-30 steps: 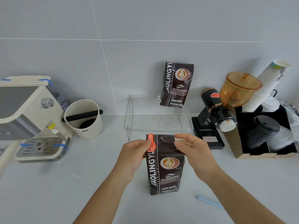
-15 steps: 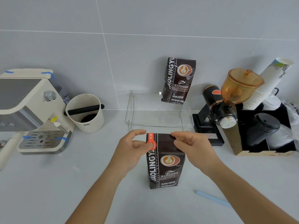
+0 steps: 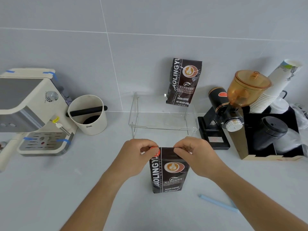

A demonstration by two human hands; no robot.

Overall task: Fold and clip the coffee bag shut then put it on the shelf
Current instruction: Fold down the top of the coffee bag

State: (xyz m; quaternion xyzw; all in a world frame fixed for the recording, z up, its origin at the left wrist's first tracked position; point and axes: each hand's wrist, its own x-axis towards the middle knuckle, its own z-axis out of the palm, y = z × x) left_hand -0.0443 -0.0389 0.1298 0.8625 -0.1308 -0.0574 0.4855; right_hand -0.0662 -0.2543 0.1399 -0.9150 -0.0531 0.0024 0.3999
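Observation:
A dark brown coffee bag [image 3: 168, 172] stands upright on the counter in front of me. My left hand [image 3: 135, 157] pinches its top left corner and my right hand [image 3: 198, 155] pinches its top right corner; the top edge is bent over between my fingers. A long light blue sealing clip [image 3: 218, 203] lies on the counter to the right of the bag, untouched. Behind the bag stands a clear acrylic shelf [image 3: 163, 124], with a second coffee bag [image 3: 184, 82] upright on its back edge against the wall.
A cream espresso machine [image 3: 31, 110] and a white knock box [image 3: 88, 114] stand at the left. A black grinder with an amber hopper [image 3: 233, 104], stacked paper cups [image 3: 275, 87] and a black organiser box [image 3: 273, 135] fill the right side.
Both hands have folded the bag's top edge down, so the bag now looks shorter. The fingers have closed more tightly over the top corners.

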